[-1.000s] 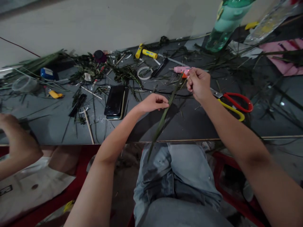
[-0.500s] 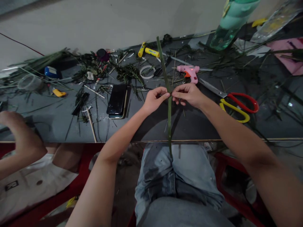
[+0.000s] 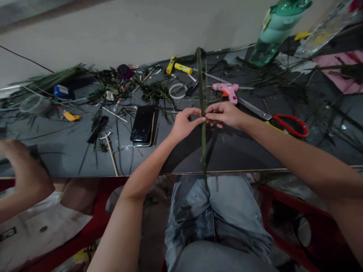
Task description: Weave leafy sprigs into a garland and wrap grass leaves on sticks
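A long, narrow green leaf strip (image 3: 203, 143) stands lengthwise in front of me, its lower end hanging past the table edge over my lap. My left hand (image 3: 185, 121) pinches it from the left around its middle. From the right, my right hand (image 3: 224, 113) pinches the same spot, the fingertips of both hands meeting there. Just beyond my right hand lies a pink glue gun (image 3: 228, 90) with a small lit light. Scissors (image 3: 289, 124) with red and yellow handles rest to the right, partly covered by my right forearm.
Two stacked phones (image 3: 142, 124) lie left of my hands. Farther back are yellow glue sticks (image 3: 183, 68), a tape roll (image 3: 177, 91) and heaps of green leaf scraps (image 3: 155, 88). A green bottle (image 3: 272, 36) stands back right. Another person's arm (image 3: 25, 181) is at the left.
The leaf strip's top has swung right, so the strip stands more upright. My right forearm has risen over the yellow scissor handle. The view has shifted slightly.
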